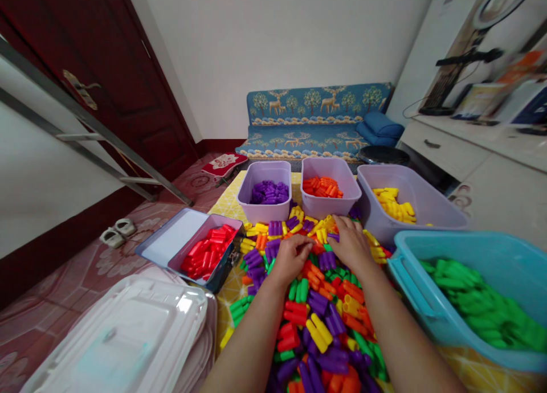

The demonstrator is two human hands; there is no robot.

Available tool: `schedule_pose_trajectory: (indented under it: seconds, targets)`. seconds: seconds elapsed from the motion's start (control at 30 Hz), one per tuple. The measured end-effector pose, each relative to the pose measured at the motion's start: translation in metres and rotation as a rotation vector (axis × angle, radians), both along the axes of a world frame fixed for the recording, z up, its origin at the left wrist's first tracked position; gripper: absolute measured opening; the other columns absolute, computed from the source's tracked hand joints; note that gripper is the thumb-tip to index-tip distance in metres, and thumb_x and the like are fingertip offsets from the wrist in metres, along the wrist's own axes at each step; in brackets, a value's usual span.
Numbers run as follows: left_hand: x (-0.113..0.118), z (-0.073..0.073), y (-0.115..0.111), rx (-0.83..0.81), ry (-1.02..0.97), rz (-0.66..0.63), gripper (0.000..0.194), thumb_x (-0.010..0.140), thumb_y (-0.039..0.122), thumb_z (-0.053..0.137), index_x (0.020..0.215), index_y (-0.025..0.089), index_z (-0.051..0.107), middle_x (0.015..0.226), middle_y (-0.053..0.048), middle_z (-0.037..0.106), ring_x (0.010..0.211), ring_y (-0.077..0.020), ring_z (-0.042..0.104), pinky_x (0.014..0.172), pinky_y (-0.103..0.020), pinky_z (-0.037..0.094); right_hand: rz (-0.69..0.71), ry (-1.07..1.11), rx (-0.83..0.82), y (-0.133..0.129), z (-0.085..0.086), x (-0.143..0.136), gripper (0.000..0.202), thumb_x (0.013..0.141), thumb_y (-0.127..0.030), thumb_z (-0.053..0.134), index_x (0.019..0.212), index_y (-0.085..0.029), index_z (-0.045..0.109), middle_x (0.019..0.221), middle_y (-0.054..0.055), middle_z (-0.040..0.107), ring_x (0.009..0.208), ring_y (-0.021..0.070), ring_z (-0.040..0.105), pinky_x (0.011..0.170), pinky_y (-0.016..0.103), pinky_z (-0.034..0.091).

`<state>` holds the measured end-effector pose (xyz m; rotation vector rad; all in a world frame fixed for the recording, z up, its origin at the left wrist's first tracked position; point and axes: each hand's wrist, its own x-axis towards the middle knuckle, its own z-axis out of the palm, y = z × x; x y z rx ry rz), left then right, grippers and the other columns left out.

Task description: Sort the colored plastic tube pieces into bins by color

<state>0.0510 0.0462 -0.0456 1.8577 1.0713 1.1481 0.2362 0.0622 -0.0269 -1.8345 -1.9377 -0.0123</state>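
Observation:
A heap of plastic tube-shaped building pieces (319, 331) in purple, orange, yellow, green and red lies under and between both forearms. My left hand (294, 257) is over the heap's far middle, its thumb and fingers pinched together; whatever they hold, if anything, is hidden. To its right, my right hand (351, 242) reaches low into the pieces, with a purple building piece (334, 237) between thumb and fingers. Near those fingertips lie yellow pieces (321, 233), just in front of the lilac bin (331, 206) of orange pieces.
Purple pieces fill part of another lilac bin (264, 213); yellow ones sit in a larger bin (384, 228). A turquoise tub (412, 287) holds green pieces, and an open hinged box (168, 242) holds red ones. Stacked white lids (128, 324) are at left. Behind is a blue sofa (307, 134).

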Motion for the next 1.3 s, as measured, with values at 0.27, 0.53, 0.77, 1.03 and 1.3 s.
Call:
schedule_pose_trajectory:
  seconds: [0.27, 0.53, 0.77, 1.03, 1.3]
  targets:
    - [-0.001, 0.002, 0.001, 0.088, 0.018, 0.041, 0.031, 0.082, 0.013, 0.057, 0.112, 0.017, 0.064, 0.119, -0.012, 0.061, 0.114, -0.0229, 0.056, 0.100, -0.039, 0.044, -0.017, -0.080, -0.121, -0.003, 0.009, -0.006, 0.034, 0.081, -0.033, 0.059, 0.111, -0.018, 0.065, 0.107, 0.015, 0.065, 0.102, 0.0321, 0.055, 0.085, 0.043, 0.043]
    - [-0.002, -0.004, 0.001, 0.089, 0.118, -0.025, 0.055, 0.078, 0.017, 0.063, 0.132, 0.021, 0.052, 0.134, -0.011, 0.056, 0.127, -0.0268, 0.049, 0.108, -0.045, 0.038, 0.087, 0.051, -0.170, -0.019, 0.002, -0.016, 0.048, 0.084, -0.035, 0.056, 0.128, -0.017, 0.055, 0.124, 0.016, 0.062, 0.109, 0.0293, 0.059, 0.089, 0.042, 0.045]
    - [-0.004, -0.003, 0.000, 0.094, 0.177, -0.035, 0.057, 0.078, 0.024, 0.065, 0.133, 0.022, 0.052, 0.136, -0.011, 0.054, 0.128, -0.0277, 0.048, 0.109, -0.044, 0.037, 0.138, 0.223, -0.153, -0.026, -0.012, -0.015, 0.048, 0.084, -0.030, 0.054, 0.129, -0.016, 0.053, 0.122, 0.015, 0.062, 0.105, 0.0257, 0.062, 0.090, 0.040, 0.048]
    - [-0.002, 0.003, 0.001, 0.101, 0.013, -0.038, 0.032, 0.081, 0.012, 0.059, 0.111, 0.019, 0.067, 0.112, -0.009, 0.066, 0.107, -0.0210, 0.060, 0.097, -0.036, 0.047, 0.232, 0.360, -0.016, -0.028, 0.001, -0.016, 0.022, 0.083, -0.024, 0.055, 0.101, -0.021, 0.067, 0.103, 0.006, 0.067, 0.093, 0.0208, 0.062, 0.085, 0.034, 0.048]
    - [-0.001, 0.001, 0.001, -0.020, -0.120, 0.020, 0.037, 0.084, 0.024, 0.061, 0.120, 0.017, 0.062, 0.116, -0.010, 0.067, 0.097, -0.0204, 0.063, 0.091, -0.036, 0.049, 0.199, 0.626, -0.012, -0.031, 0.009, -0.022, 0.021, 0.087, -0.035, 0.051, 0.093, -0.019, 0.063, 0.090, 0.006, 0.070, 0.079, 0.0205, 0.065, 0.073, 0.033, 0.050]
